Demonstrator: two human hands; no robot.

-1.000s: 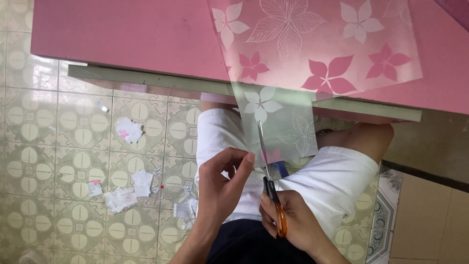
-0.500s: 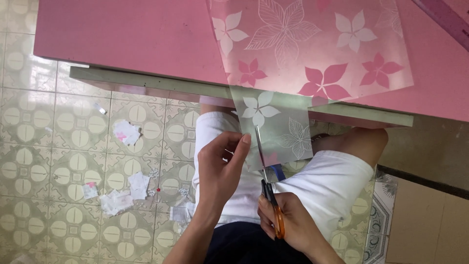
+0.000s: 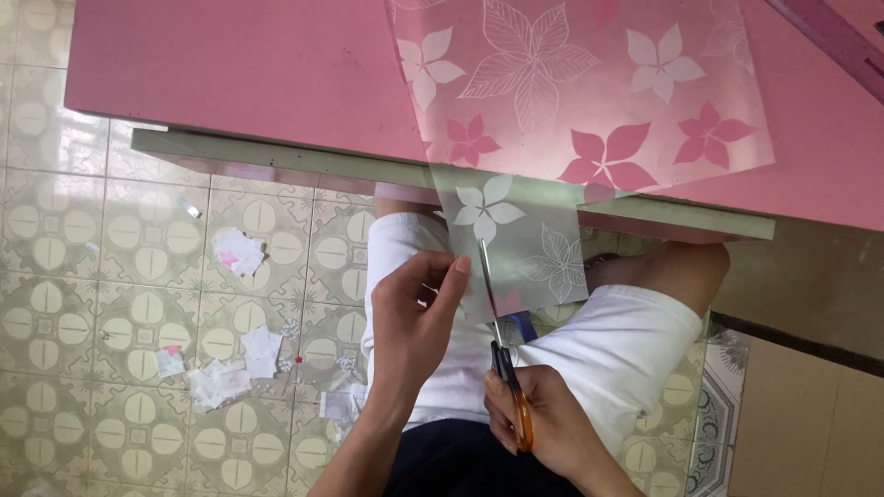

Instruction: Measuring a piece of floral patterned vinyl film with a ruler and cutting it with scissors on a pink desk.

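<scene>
Translucent flower-printed plastic sheet [image 3: 552, 120] overhanging the pink worktop [image 3: 230, 74] stays taut in the left hand's [image 3: 414, 317] pinching grip, while the right hand's [image 3: 543, 428] closed grip best steers orange-handled scissors [image 3: 502, 345] straight upward.

**A home craft corner**

This looks like a room in a home: a patterned cream-and-green ceramic tiled floor [image 3: 138, 276] strewn with small white paper scraps [image 3: 221, 377], a low pink-topped wooden table [image 3: 230, 74], and a seated person in white shorts [image 3: 626, 340].
</scene>
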